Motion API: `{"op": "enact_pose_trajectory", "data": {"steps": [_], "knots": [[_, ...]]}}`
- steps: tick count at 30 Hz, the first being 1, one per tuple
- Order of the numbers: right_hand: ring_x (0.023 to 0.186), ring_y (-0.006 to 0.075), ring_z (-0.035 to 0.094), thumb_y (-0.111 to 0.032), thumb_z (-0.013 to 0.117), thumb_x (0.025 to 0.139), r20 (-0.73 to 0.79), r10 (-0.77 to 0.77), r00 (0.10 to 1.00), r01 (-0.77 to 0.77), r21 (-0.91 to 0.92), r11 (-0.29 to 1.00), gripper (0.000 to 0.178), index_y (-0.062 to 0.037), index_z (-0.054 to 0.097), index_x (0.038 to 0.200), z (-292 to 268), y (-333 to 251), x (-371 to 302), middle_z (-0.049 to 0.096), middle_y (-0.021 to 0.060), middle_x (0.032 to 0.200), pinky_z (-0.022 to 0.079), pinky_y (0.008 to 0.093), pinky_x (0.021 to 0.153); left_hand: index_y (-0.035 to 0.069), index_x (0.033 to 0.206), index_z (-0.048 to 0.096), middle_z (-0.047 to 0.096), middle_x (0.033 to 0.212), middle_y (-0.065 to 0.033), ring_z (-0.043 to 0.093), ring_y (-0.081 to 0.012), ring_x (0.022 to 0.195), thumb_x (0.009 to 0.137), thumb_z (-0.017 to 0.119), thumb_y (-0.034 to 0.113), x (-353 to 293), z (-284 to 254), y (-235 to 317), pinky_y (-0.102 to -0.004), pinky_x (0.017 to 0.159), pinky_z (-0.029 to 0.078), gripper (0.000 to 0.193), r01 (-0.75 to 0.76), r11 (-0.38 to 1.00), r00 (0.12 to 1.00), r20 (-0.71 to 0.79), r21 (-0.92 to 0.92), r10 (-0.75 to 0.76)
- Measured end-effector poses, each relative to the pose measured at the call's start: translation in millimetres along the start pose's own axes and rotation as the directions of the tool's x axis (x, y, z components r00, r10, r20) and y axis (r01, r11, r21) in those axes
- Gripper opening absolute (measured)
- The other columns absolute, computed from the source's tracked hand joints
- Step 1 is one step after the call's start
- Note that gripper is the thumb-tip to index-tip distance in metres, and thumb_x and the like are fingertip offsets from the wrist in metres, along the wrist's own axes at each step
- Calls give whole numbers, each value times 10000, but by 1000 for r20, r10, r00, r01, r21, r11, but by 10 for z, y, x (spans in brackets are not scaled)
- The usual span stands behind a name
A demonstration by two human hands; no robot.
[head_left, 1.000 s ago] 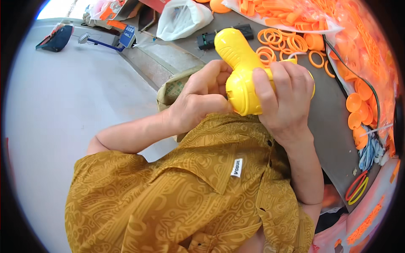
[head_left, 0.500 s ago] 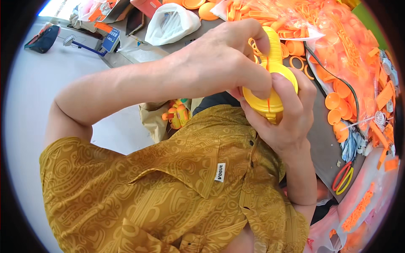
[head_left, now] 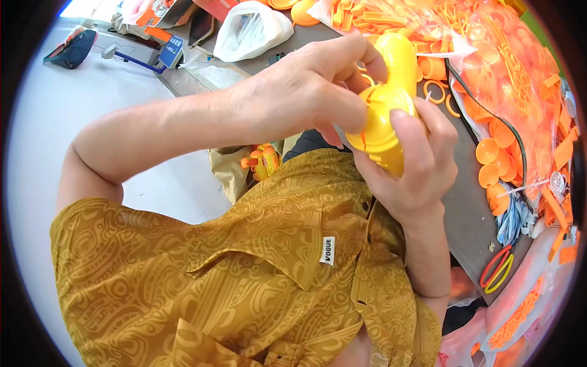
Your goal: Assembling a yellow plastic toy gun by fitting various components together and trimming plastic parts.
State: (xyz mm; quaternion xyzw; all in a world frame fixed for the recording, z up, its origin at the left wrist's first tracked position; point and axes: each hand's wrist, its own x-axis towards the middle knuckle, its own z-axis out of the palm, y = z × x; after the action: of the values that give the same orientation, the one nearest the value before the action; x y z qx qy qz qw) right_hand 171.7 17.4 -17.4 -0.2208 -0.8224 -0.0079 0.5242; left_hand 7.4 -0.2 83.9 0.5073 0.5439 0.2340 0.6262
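Both hands are on a glossy yellow plastic toy housing (head_left: 385,125), with a wide rounded part and a thick stem toward the far side. My right hand (head_left: 422,165) wraps round its near right side, thumb and fingers pressed on the shell. From the left, my left hand (head_left: 306,92) reaches over with bent fingers, pinching the housing's left edge near a seam. The left fingertips are partly hidden behind the housing. Just beyond, orange rings (head_left: 435,92) lie on the grey table (head_left: 468,211).
Clear bags of orange plastic parts (head_left: 489,55) heap up at the far right. Orange cups (head_left: 488,151), a bundle of pale blue ties (head_left: 509,223) and scissors (head_left: 498,269) lie at the right. A white bag (head_left: 254,33) stands at the back. Below sits a paper sack (head_left: 229,171) with yellow-orange toys.
The yellow housing has turned in my hands: its split edge now faces left and its smooth rounded side shows. My left fingers have shifted to its left edge.
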Motion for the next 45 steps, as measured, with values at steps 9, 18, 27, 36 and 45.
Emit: {"op": "enact_pose_trajectory", "data": {"steps": [9,18,27,36,45], "knots": [[839,301,564,-87,767,551,-138,233,963,-174,343,923,649,-25,415,1093,-164,130,-116,513,199,982,504,331,665,39,959,508,483,916,-33,444,-152,900,660,684,305,144,135,84,-276,764,344,437,-363,759,909,27,540,416],[936,285,528,-196,796,533,36,377,926,-292,700,651,835,-23,298,1180,-411,134,-217,462,244,1078,446,373,794,-61,1054,497,502,1088,-146,462,-204,1025,621,761,346,168,139,-504,-335,887,329,650,-283,959,956,84,23,280],[1009,306,492,-131,765,620,-123,388,914,-74,887,455,722,-30,327,1185,-356,40,-93,436,189,1138,397,416,855,-15,1309,197,384,1265,-142,420,-223,1141,303,874,399,540,390,-569,-353,966,330,1281,-355,866,844,277,-353,459],[1113,330,416,-283,751,598,-46,345,937,-250,601,759,719,-37,379,1162,-586,-159,-17,473,158,1109,239,470,968,33,1278,298,526,1116,-107,519,-198,998,721,654,291,563,643,-559,-349,859,425,709,-210,875,932,181,-437,314],[1069,282,451,-310,707,675,154,714,683,-708,-101,699,621,-11,447,1152,-1504,-171,-305,476,143,1146,347,364,912,52,1167,431,539,1080,-81,517,-191,992,684,666,245,410,459,-733,-347,857,425,571,-481,860,796,326,-170,510]]}}
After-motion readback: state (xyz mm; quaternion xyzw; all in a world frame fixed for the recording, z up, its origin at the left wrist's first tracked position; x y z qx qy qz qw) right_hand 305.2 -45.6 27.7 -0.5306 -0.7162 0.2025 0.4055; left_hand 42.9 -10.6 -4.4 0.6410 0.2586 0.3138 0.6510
